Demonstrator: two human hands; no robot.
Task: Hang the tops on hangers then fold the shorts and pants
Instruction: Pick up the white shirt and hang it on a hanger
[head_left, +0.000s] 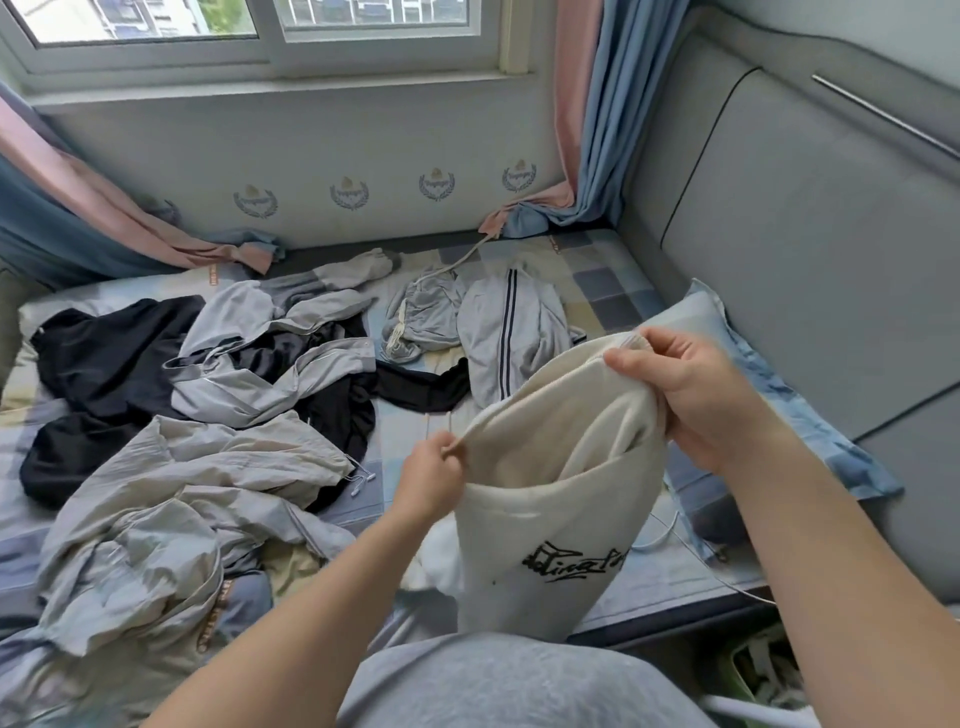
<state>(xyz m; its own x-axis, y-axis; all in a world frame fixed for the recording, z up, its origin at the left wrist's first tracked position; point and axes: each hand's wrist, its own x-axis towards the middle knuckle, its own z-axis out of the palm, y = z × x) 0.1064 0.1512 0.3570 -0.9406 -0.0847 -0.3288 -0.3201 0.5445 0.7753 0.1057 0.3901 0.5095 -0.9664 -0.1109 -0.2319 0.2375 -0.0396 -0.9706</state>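
Both hands hold cream top up over bed: left hand pinches hem, right hand fingers curled round bunched fabric. Risk: thin left pinch slips, opening collapses before hanger goes in.

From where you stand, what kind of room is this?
Probably a bedroom: a bed strewn with loose clothes, a padded headboard, a pillow, and curtains by the window.
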